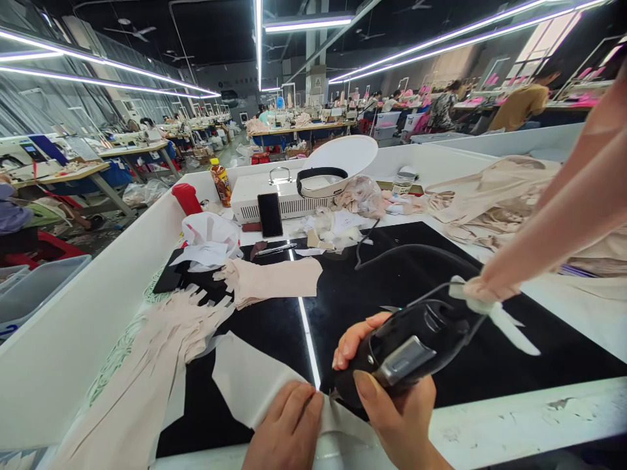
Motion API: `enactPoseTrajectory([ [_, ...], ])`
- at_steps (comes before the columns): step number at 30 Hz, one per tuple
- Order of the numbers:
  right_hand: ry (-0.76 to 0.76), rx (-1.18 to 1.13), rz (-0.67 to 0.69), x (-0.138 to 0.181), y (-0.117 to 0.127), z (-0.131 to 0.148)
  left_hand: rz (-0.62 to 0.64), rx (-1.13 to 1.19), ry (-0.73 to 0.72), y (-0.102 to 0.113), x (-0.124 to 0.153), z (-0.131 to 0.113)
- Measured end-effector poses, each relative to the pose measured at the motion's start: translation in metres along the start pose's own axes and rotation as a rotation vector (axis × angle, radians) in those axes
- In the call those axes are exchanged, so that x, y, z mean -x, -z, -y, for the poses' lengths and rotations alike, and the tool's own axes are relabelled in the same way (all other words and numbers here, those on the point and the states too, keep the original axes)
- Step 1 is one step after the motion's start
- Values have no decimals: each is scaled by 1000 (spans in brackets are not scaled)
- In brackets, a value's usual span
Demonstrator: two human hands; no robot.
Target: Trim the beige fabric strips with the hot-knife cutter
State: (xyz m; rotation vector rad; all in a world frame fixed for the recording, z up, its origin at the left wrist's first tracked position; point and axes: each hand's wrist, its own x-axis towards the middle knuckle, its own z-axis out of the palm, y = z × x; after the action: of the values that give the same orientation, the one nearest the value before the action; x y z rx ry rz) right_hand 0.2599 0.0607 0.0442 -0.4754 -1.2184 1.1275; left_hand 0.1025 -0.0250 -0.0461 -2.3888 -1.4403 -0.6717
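Observation:
My right hand (396, 398) is wrapped round a black handheld electric cloth cutter (411, 352) with a silver plate on its side. The cutter's front end is low over a pale fabric piece (255, 378) near the table's front edge; its blade is mostly hidden. Just left of the cutter, my left hand (289, 424) holds the fabric down with bent fingers close together, its thumb out of sight. A beige fabric strip (553, 222) hangs from the upper right, knotted to the cutter's cord.
A stack of beige fabric pieces (279, 281) lies on the black board (372, 287). Long beige strips (132, 372) cover the left side. Behind are a phone (270, 215), a white box (255, 196), a bottle (220, 181) and fabric piles (509, 196). White walls (122, 281) edge the table.

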Motion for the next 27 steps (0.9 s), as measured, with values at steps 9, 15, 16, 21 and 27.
enactPoseTrajectory([
  [9,15,8,20,4,4,-1,6,-5,11,3,9,-1],
  [15,-81,-9,-11,11,4,0,-49,-63,14,0,7,-11],
  [16,-97,-18,-42,11,2,0,-56,-71,14,-1,7,-12],
  [21,-108,-84,-65,6,-2,-3,-66,-77,19,-4,6,-14],
  [27,-81,-119,22,3,-1,-15,-95,-72,40,-7,7,-16],
])
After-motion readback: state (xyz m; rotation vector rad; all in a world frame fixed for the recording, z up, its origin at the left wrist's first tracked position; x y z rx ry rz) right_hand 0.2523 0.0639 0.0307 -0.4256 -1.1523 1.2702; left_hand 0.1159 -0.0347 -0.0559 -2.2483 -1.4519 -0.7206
